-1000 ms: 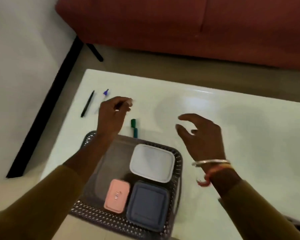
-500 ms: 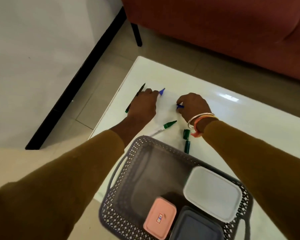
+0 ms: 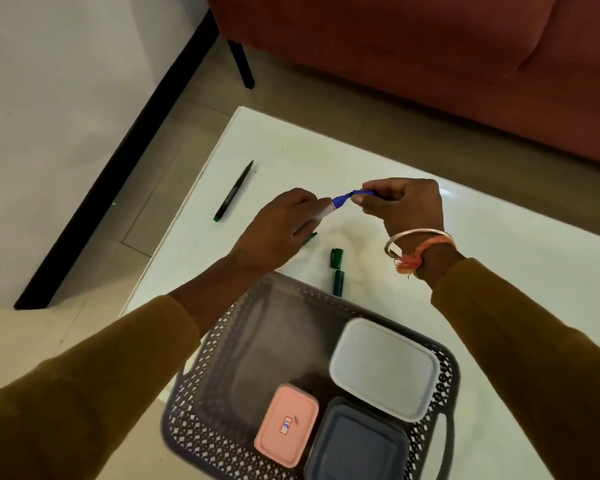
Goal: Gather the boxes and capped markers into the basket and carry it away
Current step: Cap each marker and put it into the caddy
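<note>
My left hand [image 3: 281, 226] grips a white marker [image 3: 329, 210] with a blue tip, held above the table. My right hand [image 3: 404, 206] pinches a blue cap [image 3: 362, 193] right at that tip. A green marker [image 3: 309, 238] peeks out under my left hand. Two green caps [image 3: 336, 257] [image 3: 338, 282] lie on the table just beyond the grey perforated basket [image 3: 222, 445]. Inside the basket sit a white box [image 3: 385, 368], a pink box [image 3: 286, 424] and a dark blue box [image 3: 357, 445]. A black pen [image 3: 234, 191] lies near the table's left edge.
The white table [image 3: 499, 244] ends at a corner to the far left. Beyond it stands a red sofa [image 3: 430, 46] on black legs. A white wall with a black skirting strip [image 3: 118, 161] runs along the left, over tiled floor.
Both hands lifted off the table: the left now holds the white marker up and the right brings the blue cap to its tip. The view has shifted closer.
</note>
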